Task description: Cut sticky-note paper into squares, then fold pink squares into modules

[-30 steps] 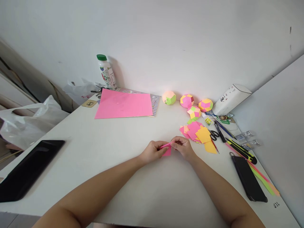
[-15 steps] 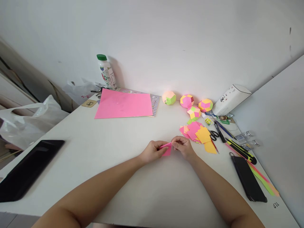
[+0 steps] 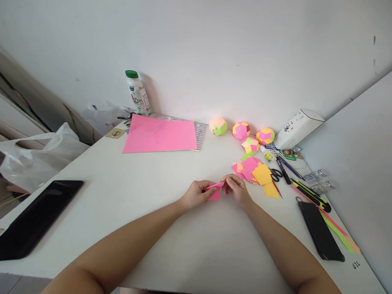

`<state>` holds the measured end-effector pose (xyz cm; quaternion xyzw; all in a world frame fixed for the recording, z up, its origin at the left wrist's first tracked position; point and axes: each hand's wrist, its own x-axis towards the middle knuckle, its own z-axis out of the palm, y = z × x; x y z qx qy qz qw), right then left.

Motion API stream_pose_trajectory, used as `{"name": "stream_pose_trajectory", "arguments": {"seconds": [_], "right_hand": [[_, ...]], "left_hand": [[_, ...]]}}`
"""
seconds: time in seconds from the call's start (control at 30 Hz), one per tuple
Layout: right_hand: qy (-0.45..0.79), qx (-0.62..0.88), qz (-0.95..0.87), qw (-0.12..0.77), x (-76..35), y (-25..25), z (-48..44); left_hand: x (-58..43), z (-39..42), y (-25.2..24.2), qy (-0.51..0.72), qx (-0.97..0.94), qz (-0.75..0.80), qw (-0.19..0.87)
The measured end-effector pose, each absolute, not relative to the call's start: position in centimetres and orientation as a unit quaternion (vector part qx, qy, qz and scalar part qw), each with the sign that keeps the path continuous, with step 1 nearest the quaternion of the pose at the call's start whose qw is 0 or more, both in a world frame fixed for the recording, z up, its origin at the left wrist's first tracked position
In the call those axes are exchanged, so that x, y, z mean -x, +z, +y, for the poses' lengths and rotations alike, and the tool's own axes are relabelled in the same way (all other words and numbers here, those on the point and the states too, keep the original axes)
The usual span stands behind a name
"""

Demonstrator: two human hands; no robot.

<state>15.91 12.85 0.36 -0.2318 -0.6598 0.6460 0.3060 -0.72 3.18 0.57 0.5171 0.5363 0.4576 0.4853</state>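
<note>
A small piece of pink paper (image 3: 215,194), folded along its upper edge, is pinched between the thumb and fingers of my left hand (image 3: 196,195). Its free lower part hangs below the fold. My right hand (image 3: 237,191) has its fingers curled around the paper's right tip, the thumb a little above the fold; the fingertips behind the paper are partly hidden. Just beyond my right hand lies a pile of pink and orange paper pieces (image 3: 252,168), with black-handled scissors (image 3: 276,174) at its right side.
Several multicoloured paper balls (image 3: 241,130) stand along the wall. A pink sheet (image 3: 161,134) lies at the back left beside a green-capped bottle (image 3: 139,96). On the right are a utility knife (image 3: 310,195) and a black pouch (image 3: 321,230). A black tablet (image 3: 43,216) lies left.
My right thumb has lifted slightly from the fold, and more of the paper's right tip shows. The left hand keeps its hold, almost in place.
</note>
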Motion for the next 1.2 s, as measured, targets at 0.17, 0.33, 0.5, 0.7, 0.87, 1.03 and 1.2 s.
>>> {"name": "stream_pose_trajectory", "arguments": {"seconds": [0.17,0.33,0.5,0.7,0.87,1.03,1.2], "right_hand": [[0.601,0.265,-0.696,0.288,-15.7,0.51,12.26],[0.606,0.3,-0.671,0.304,-15.62,0.58,12.13],[0.61,0.29,-0.678,0.29,-15.57,0.52,12.02],[0.598,0.291,-0.694,0.277,-15.59,0.67,11.89],[0.575,0.294,-0.708,0.286,-15.53,0.65,11.93],[0.572,0.281,-0.717,0.283,-15.49,0.6,11.88],[0.598,0.281,-0.693,0.287,-15.46,0.72,11.84]], "left_hand": [[0.64,3.23,0.39,0.461,-0.507,0.539,0.489],[0.56,3.21,0.29,0.479,-0.483,0.551,0.483],[0.48,3.29,0.29,0.481,-0.468,0.557,0.489],[0.47,3.32,0.35,0.492,-0.47,0.538,0.498],[0.45,3.34,0.33,0.49,-0.474,0.537,0.497],[0.45,3.3,0.33,0.488,-0.474,0.533,0.502],[0.56,3.33,0.14,0.494,-0.486,0.543,0.474]]}}
